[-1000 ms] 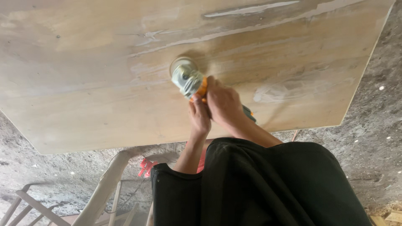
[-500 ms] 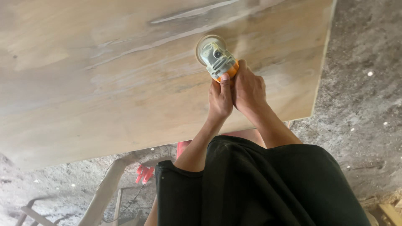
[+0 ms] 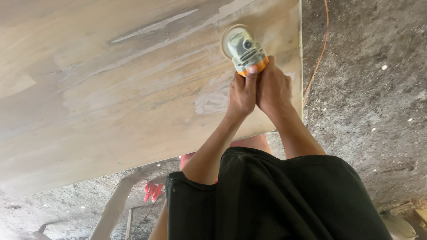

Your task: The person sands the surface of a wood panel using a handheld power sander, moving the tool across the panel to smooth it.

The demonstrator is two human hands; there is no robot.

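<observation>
A grey angle grinder with an orange body and a round disc rests flat on a large pale wooden board, near the board's right edge. Both hands wrap the grinder's handle side by side. My left hand has a finger stretched up along the orange part. My right hand grips just to the right of it. White filler streaks and sanded patches mark the board around the disc.
An orange cable runs over the rough grey concrete floor right of the board. Below the board's near edge are a pale wooden frame and red footwear. My black shorts fill the lower middle.
The grinder and both hands have travelled rightward across the board, from near its middle to close by its right edge.
</observation>
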